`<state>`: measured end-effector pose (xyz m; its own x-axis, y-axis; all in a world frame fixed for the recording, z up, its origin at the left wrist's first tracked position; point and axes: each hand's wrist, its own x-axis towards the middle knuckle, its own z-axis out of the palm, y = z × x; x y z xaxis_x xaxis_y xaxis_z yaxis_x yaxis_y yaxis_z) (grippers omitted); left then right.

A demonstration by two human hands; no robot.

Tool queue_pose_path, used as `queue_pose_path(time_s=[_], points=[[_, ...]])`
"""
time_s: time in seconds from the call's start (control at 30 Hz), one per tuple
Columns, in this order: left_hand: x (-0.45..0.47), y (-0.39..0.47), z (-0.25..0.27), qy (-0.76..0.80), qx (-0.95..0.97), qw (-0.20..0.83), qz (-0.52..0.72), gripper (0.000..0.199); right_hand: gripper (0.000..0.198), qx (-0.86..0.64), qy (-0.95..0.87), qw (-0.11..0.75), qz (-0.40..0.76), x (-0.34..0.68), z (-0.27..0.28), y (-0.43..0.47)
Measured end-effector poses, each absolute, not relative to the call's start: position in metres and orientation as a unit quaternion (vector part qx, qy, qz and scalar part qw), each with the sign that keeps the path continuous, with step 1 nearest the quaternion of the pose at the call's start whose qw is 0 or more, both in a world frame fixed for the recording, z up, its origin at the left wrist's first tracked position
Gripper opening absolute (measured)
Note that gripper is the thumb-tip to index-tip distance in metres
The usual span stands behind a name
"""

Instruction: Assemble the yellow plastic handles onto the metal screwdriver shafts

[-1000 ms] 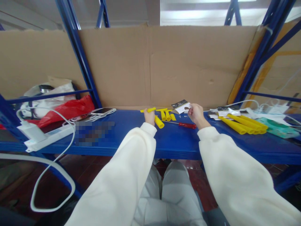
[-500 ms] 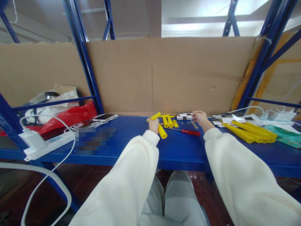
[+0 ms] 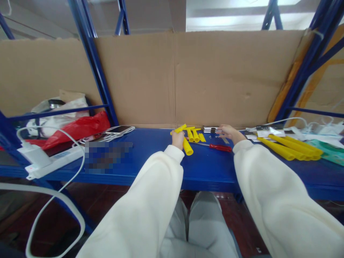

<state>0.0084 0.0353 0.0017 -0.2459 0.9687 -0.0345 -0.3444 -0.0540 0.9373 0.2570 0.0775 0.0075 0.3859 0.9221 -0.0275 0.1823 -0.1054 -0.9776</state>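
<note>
My left hand [image 3: 177, 139] is wrapped round a yellow T-shaped plastic handle [image 3: 187, 147]; its crosspiece sticks out above the fingers and its hollow round end points toward me. Just right of it lie more yellow T-shaped pieces [image 3: 195, 136] and a small flat yellow piece [image 3: 202, 137]. My right hand [image 3: 229, 133] reaches over the shelf with fingers apart, over small metal parts and a thin flat metal strip [image 3: 225, 141]. Left of its fingertips sits a small stack of white-and-black packs [image 3: 210, 129]. A red-handled screwdriver [image 3: 220, 147] lies between the hands.
Several long yellow tubes [image 3: 291, 148] lie at the right beside a green packet [image 3: 331, 150]. At left are a phone [image 3: 120, 130], a white power strip [image 3: 57, 163] with cables and a red bag [image 3: 80, 130]. A cardboard sheet [image 3: 145, 82] stands behind the blue shelf [image 3: 154, 165].
The view has tilted and shifted slightly. My right hand's fingers have spread and come lower over the small metal parts. My left hand keeps its hold on the yellow handle.
</note>
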Motion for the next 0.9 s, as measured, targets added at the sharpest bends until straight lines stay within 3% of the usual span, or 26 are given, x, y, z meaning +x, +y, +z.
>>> queue_pose_path(time_s=[0.2,0.33,0.43,0.6,0.9], points=[[0.008,0.032,0.004,0.457,0.321,0.521,0.646,0.036,0.032,-0.66,-0.459,0.511,0.306,0.257,0.008,0.073],[0.007,0.03,0.006,0.456,0.328,0.533,0.632,0.039,0.004,-0.69,-0.547,0.432,0.198,0.26,0.01,0.065],[0.006,0.029,0.007,0.459,0.34,0.544,0.615,0.034,0.023,-0.674,-0.64,0.327,0.173,0.264,0.013,0.055],[-0.001,0.03,0.01,0.464,0.356,0.566,0.581,0.029,0.035,-0.618,-0.737,0.193,0.194,0.268,0.014,0.035],[-0.035,0.033,0.005,0.51,0.405,0.568,0.504,0.02,0.028,-0.597,-0.753,0.176,0.215,0.25,0.009,0.018]])
